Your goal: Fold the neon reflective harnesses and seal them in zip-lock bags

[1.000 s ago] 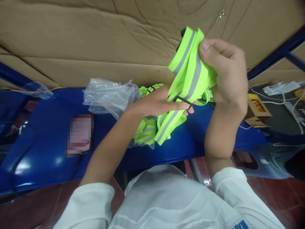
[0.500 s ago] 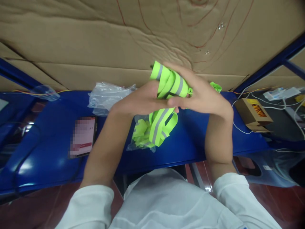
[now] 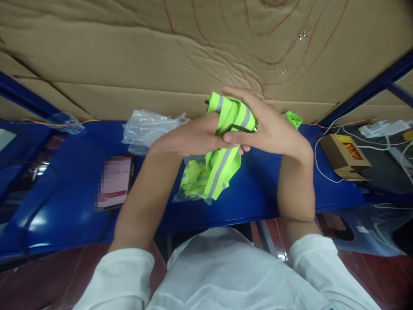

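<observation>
A folded neon-yellow reflective strap bundle (image 3: 230,114) with grey stripes is held above the blue table (image 3: 71,172). My left hand (image 3: 193,137) is closed on its near side. My right hand (image 3: 271,129) wraps over its far side, fingers pressed on the fabric. A thin black elastic band (image 3: 240,128) lies across the bundle under my right fingers. The bundle's loose end (image 3: 222,170) hangs down toward a clear bag holding more neon straps (image 3: 192,181) on the table.
A crumpled clear plastic bag (image 3: 148,129) lies at the table's back. A phone (image 3: 114,181) rests at the left. A small cardboard box (image 3: 343,155) with white cables sits at the right. Cardboard sheets (image 3: 129,56) form the backdrop. Another clear bag (image 3: 63,122) lies at far left.
My right hand came down from head height with the strap bundle, and both hands closed together around it. The black band now sits across the bundle.
</observation>
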